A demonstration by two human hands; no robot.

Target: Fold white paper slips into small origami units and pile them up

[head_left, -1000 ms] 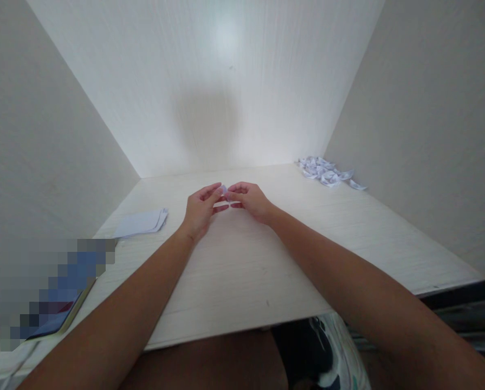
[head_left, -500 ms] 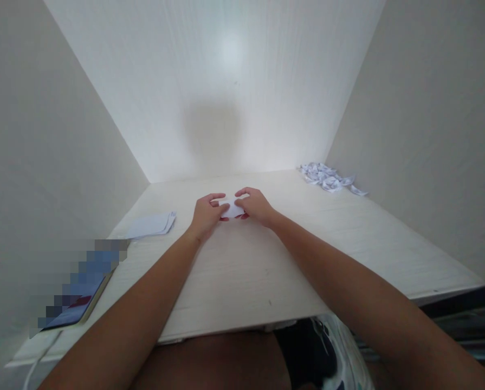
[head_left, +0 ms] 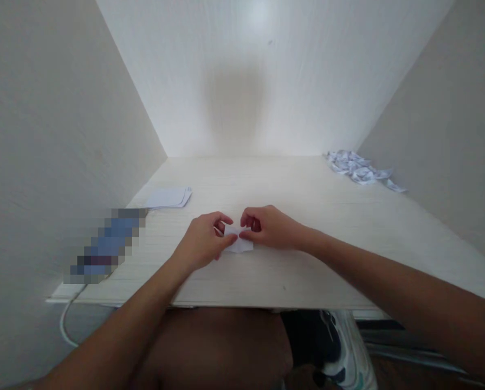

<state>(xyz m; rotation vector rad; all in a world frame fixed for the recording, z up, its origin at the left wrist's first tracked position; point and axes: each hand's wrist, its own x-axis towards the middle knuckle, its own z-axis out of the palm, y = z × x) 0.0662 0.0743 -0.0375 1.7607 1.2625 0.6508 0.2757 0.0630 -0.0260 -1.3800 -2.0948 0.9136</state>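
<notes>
In the head view, both hands meet over a small white folded piece of paper (head_left: 239, 243) that lies on the pale wood-grain table (head_left: 307, 216), near its front edge and about midway along it. The left hand (head_left: 204, 241) has its fingers curled narrow, thumb and forefinger pinching the paper's left part. The right hand (head_left: 269, 227) pinches the paper's upper right corner, its fingers likewise drawn close together. The lower part of the paper rests on the table between the two hands. Toward the left edge lies a thin stack of flat white paper sheets (head_left: 168, 197), and just in front of it a blurred blue object (head_left: 104, 249). A white cable (head_left: 69, 322) hangs off the front left corner. In the back right corner sits a heap of small folded white paper pieces (head_left: 360, 168).
</notes>
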